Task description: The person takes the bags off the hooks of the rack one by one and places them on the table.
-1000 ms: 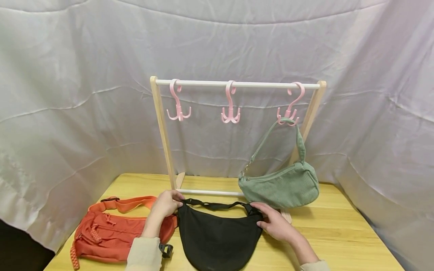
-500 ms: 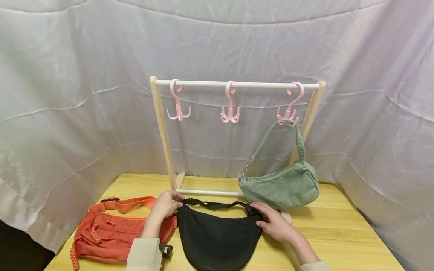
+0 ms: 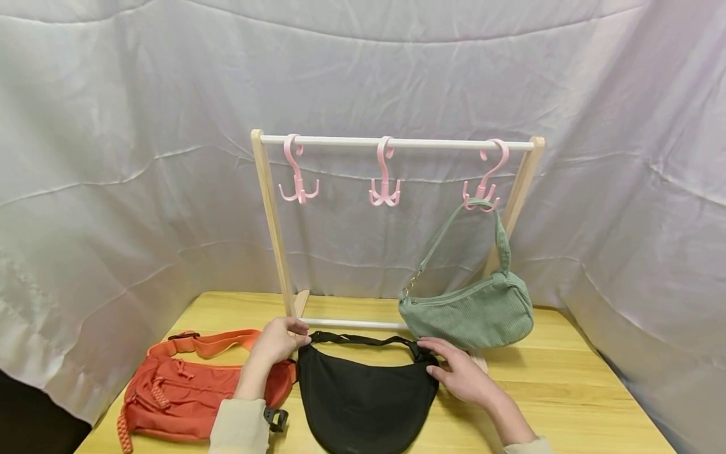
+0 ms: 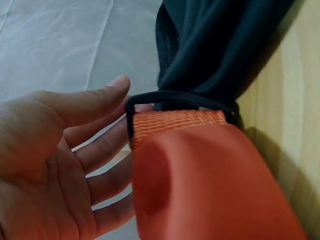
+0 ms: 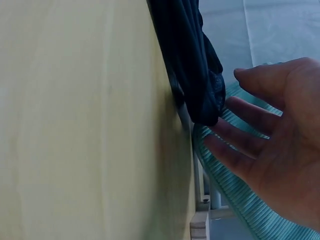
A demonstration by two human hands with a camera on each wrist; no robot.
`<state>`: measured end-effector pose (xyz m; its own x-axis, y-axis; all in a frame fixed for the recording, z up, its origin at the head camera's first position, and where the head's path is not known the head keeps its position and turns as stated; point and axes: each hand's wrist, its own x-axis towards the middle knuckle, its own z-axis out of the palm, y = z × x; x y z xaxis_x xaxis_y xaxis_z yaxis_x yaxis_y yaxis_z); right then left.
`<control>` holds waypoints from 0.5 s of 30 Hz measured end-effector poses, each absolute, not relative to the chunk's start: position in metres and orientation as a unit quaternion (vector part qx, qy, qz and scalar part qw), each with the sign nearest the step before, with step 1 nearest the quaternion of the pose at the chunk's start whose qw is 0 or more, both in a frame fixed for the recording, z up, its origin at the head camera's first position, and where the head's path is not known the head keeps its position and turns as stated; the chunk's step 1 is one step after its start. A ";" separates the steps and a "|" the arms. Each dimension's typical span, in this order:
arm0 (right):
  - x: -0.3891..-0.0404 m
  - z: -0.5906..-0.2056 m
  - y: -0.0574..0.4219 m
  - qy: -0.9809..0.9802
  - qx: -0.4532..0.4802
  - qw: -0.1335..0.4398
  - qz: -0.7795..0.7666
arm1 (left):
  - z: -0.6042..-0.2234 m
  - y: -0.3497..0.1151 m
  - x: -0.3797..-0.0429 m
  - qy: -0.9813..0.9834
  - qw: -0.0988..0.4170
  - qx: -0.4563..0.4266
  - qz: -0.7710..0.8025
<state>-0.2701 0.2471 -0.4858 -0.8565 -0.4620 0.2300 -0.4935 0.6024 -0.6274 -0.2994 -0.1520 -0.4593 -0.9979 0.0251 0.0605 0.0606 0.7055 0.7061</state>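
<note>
A black crescent-shaped shoulder bag (image 3: 367, 403) lies on the wooden table in the head view, its strap (image 3: 363, 341) along the top. At the bag's upper left corner is my left hand (image 3: 279, 343), fingertips right at the strap end; in the left wrist view its thumb and fingers are fairly straight. My right hand (image 3: 460, 373) touches the upper right corner, and in the right wrist view its relaxed fingers (image 5: 240, 137) meet the bag's dark end with the thumb apart. An orange-red waist bag (image 3: 193, 397) lies beside and partly behind my left forearm.
Behind the black bag stands a rack with a white rail (image 3: 340, 141) and wooden posts. Pink hooks (image 3: 299, 183) hang from it, and the right one carries a green corduroy bag (image 3: 471, 312). A black buckle (image 3: 276, 419) lies by the left sleeve. Grey cloth (image 3: 363, 75) surrounds the table.
My left fingertips have shifted slightly right along the strap end, and my right hand has edged slightly left. The black strap lies a little flatter; the other bags stay put.
</note>
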 end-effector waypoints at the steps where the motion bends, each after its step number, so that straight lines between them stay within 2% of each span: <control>1: -0.270 -0.485 0.247 -0.896 0.265 0.024 0.354 | -0.458 -0.151 -0.299 -0.922 0.023 -0.024 -0.386; 15: -0.265 -0.469 0.243 -0.893 0.256 0.069 0.364 | -0.439 -0.142 -0.293 -0.911 0.038 -0.046 -0.409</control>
